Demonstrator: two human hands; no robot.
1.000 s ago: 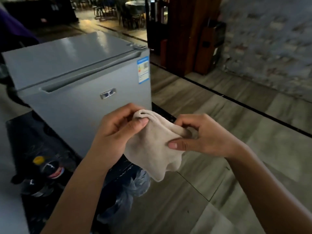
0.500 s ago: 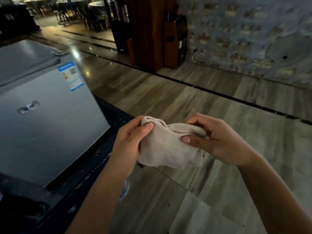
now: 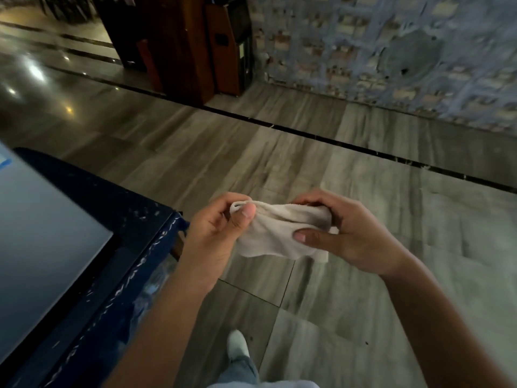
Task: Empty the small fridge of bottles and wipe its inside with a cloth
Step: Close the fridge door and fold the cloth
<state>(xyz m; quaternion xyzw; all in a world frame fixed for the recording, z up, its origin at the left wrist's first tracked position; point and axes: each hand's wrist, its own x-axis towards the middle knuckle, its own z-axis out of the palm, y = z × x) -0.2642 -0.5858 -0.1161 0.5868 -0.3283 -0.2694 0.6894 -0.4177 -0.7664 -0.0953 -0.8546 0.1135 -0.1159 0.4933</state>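
A dim room with a floor (image 3: 321, 152) of grey, wood-grained tiles crossed by a dark strip, a rough blue-grey patterned wall (image 3: 391, 51) at the far right and dark wooden cabinets (image 3: 193, 43) at the back. Along the left edge stands a dark blue bench (image 3: 117, 208) with pale flecks on its top and edge; the grey fridge (image 3: 42, 233) rests on it, only a slice of its front in view, reaching close to the bench's right edge.

Both hands are out over the floor, just past the bench's right corner, with a pale beige cloth (image 3: 277, 233) bunched between them. The left hand (image 3: 215, 233) pinches the cloth's left end, thumb pressed on top against the curled fingers (image 3: 223, 203). The right hand (image 3: 352, 233) closes round the right end, thumb laid across the front of the fabric and the other fingers wrapped over the top. The cloth sags in a loose fold below the thumbs, clear of the bench and fridge.

Lower down, a light shoe (image 3: 237, 344) and a pale trouser leg (image 3: 240, 371) stand on the tiles beside the bench.
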